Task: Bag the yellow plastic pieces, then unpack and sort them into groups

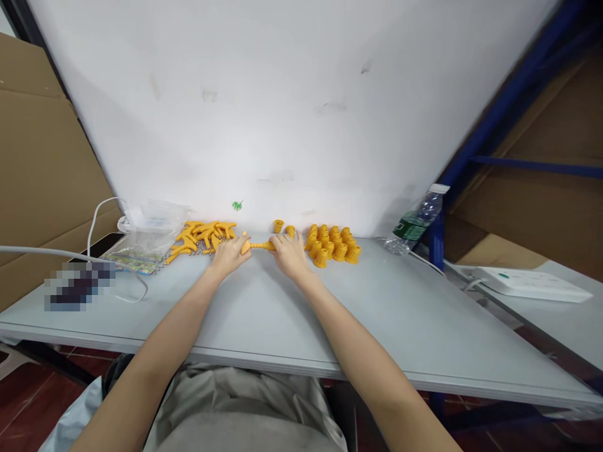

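My left hand (229,253) and my right hand (289,252) rest on the grey table (264,314) near its far edge. Between them they pinch one long orange plastic piece (260,246), each hand on one end. Left of my left hand lies a pile of orange curved pieces (202,236) with a metal chain beside it. Right of my right hand stands a cluster of several orange cone-shaped caps (333,243). Two more orange caps (284,227) stand apart behind the hands.
A clear plastic bag (148,235) lies at the far left with a white cable (101,216) and a dark device. A water bottle (417,220) lies at the right. A white power strip (530,282) sits on the neighbouring table. A white wall backs the table; cardboard stands left.
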`<state>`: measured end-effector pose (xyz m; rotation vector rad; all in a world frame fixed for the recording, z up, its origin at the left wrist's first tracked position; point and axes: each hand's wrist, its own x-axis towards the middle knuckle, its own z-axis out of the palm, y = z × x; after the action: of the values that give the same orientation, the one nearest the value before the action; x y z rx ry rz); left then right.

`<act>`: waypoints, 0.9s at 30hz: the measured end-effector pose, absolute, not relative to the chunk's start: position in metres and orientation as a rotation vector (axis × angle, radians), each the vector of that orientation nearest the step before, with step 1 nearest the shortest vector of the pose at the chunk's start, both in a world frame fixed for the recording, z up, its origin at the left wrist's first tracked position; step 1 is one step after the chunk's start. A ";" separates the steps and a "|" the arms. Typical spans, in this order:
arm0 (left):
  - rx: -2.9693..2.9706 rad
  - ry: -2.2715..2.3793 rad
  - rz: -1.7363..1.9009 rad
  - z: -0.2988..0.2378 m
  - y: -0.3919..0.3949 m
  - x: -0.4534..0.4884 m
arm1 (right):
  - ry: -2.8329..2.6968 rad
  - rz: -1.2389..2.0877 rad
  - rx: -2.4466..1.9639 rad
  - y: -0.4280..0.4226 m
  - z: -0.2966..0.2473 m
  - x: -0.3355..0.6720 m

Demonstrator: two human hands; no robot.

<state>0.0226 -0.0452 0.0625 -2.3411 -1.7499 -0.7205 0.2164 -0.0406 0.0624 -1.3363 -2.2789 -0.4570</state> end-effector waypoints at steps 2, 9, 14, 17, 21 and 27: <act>-2.336 -1.767 -0.715 0.062 -0.046 0.024 | -2.231 -0.489 -1.344 -0.041 0.064 0.217; -2.285 -1.750 -0.743 0.062 -0.048 0.025 | -2.324 -0.428 -1.242 -0.042 0.065 0.223; -2.332 -1.746 -0.704 0.060 -0.046 0.025 | -2.357 -0.454 -1.322 -0.043 0.067 0.218; -2.350 -1.803 -0.680 0.062 -0.047 0.027 | -2.305 -0.523 -1.355 -0.045 0.070 0.216; -2.327 -1.836 -0.686 0.063 -0.048 0.027 | -2.322 -0.458 -1.320 -0.045 0.068 0.219; -2.314 -1.819 -0.686 0.060 -0.047 0.027 | -2.410 -0.311 -1.358 -0.042 0.061 0.221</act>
<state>0.0270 -0.0470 0.0603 -2.3144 -1.8188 -0.6859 0.2206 -0.0416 0.0610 -1.3576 -2.4096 -0.3106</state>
